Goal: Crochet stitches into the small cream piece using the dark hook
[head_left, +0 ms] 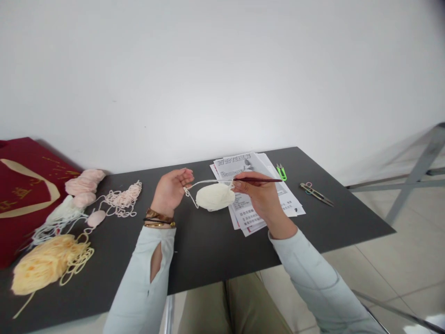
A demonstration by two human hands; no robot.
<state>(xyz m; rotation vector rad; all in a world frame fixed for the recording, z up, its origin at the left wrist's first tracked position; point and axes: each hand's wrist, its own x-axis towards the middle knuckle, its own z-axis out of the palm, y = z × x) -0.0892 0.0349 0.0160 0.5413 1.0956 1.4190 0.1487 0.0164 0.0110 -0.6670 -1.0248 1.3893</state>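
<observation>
A cream yarn ball [215, 196] lies on the dark table between my hands. My right hand [259, 192] pinches a dark red crochet hook [259, 179], held nearly level above the printed sheets, with cream yarn at its left end by the fingertips. A strand of that yarn [208, 181] runs over the ball to my left hand [172, 188]. The fingers of my left hand are curled, palm turned inward, with the yarn looped at the fingertips.
Printed sheets [253, 227] lie under my right hand. Green snips [281, 172] and grey scissors [316, 194] are to the right. Pink yarn [123, 199], yellow yarn [45, 264], pale yarn [62, 215] and a red bag [21, 185] stand at left. A white wall rises behind the table [198, 250].
</observation>
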